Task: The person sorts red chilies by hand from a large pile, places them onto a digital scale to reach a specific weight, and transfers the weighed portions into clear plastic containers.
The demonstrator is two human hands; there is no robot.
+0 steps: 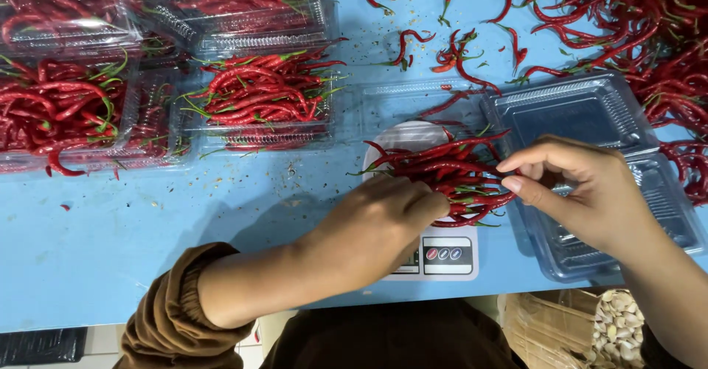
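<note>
A bundle of long red chillies [442, 166] lies on a small white kitchen scale [441, 254] at the table's front edge. My left hand [376, 225] rests on the bundle's near side, its fingers curled over the chillies. My right hand [579, 188] pinches the bundle's right end between thumb and fingers. Right behind that hand stands an empty clear plastic clamshell box [590, 114], lid open.
Clear boxes filled with red chillies [262, 96] are stacked at the left and back. A loose heap of chillies [627, 15] covers the back right of the blue table [96, 243]. A basket with garlic cloves [616, 325] sits below the table edge.
</note>
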